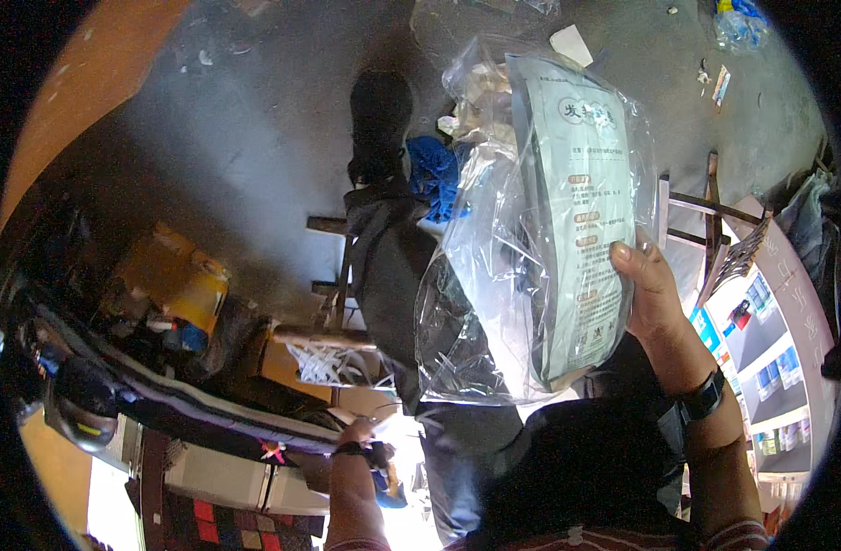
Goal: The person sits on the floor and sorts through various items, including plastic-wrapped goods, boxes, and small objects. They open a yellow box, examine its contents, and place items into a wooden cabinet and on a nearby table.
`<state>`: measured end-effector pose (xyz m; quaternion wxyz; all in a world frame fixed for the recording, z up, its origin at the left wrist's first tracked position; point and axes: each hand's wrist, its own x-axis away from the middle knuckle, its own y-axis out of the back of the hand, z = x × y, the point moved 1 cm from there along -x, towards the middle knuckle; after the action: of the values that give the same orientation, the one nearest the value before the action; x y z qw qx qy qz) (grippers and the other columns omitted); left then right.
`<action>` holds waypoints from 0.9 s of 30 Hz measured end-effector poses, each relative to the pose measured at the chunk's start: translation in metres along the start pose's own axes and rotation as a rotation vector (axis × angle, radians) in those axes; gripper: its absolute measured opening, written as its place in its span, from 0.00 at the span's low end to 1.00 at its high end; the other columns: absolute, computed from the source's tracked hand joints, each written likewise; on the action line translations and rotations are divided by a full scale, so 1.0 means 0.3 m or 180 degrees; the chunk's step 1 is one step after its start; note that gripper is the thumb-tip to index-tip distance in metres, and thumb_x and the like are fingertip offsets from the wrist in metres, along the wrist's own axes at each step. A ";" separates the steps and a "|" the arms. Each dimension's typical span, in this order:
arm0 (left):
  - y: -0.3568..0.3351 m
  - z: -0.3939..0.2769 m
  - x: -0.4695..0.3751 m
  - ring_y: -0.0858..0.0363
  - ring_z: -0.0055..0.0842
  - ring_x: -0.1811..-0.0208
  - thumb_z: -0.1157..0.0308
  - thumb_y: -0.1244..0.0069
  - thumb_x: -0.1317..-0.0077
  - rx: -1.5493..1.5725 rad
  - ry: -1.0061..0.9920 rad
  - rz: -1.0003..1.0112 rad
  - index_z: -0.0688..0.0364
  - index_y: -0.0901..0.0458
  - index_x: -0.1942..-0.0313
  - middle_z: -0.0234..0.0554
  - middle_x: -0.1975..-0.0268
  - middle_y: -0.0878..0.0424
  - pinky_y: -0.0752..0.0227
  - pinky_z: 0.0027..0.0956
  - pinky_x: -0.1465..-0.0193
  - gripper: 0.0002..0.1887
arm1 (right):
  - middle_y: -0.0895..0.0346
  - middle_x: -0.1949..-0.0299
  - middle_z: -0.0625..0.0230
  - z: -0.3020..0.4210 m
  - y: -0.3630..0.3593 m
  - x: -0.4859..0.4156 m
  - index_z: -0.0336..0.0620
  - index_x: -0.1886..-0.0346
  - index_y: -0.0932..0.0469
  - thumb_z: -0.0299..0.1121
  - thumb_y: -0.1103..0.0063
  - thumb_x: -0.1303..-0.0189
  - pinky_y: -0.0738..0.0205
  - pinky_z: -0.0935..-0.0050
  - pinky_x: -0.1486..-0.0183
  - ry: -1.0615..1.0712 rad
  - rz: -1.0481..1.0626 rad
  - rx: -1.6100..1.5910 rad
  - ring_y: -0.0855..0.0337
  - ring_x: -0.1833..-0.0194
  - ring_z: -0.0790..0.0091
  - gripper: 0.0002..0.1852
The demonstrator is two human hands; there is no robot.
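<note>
My right hand [646, 282] grips the right edge of a pale green printed pouch [585, 206], with the thumb across its front. The pouch bears dark writing and stands upright inside a large clear plastic bag [489, 310]. Below and to the left, my left hand [358, 432] is at the end of a long dark padded edge [227, 406]. Its fingers are small and partly hidden, so I cannot tell whether they hold anything. My leg in dark trousers [389, 275] stretches out beside the bag, ending in a black shoe [382, 110].
A seat with pale woven straps [334, 364] stands left of the leg. Blue crumpled material [434, 172] lies behind the bag. At right are a wooden stool frame [711, 206] and stocked shelves [771, 406]. A yellow container [203, 293] sits at left; a white scrap [572, 44] lies on the floor.
</note>
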<state>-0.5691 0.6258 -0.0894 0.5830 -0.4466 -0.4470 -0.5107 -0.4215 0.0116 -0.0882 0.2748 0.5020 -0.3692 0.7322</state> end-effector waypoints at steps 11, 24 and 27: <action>0.026 -0.416 0.555 0.19 0.44 0.63 0.58 0.62 0.32 -0.0312 -0.1158 0.0124 0.64 0.22 0.59 0.55 0.63 0.18 0.25 0.44 0.63 0.19 | 0.21 0.56 0.57 0.157 0.092 0.477 0.32 0.48 0.30 0.28 0.35 0.48 0.24 0.69 0.52 0.0614 0.0240 -0.0305 0.19 0.56 0.67 0.24; 0.529 -1.110 1.352 0.28 0.42 0.79 0.68 0.46 0.43 -0.1399 -0.3054 -0.3699 0.63 0.25 0.81 0.48 0.81 0.29 0.33 0.41 0.75 0.12 | 0.21 0.58 0.60 0.354 0.430 1.246 0.32 0.50 0.27 0.27 0.35 0.49 0.25 0.69 0.54 0.1779 -0.0022 -0.0766 0.20 0.60 0.69 0.22; 0.546 -1.426 1.581 0.26 0.42 0.77 0.71 0.46 0.42 -0.0821 -0.4044 -0.3663 0.66 0.24 0.78 0.50 0.79 0.26 0.33 0.38 0.74 0.09 | 0.20 0.58 0.61 0.380 0.457 1.326 0.32 0.50 0.27 0.27 0.35 0.49 0.24 0.69 0.54 0.1852 -0.0119 -0.0480 0.20 0.59 0.69 0.21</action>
<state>-0.3410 0.1277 0.2776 -0.1814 -0.4143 -0.7831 -0.4268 -0.6038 -0.1479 0.2741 0.4190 0.2560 -0.3189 0.8107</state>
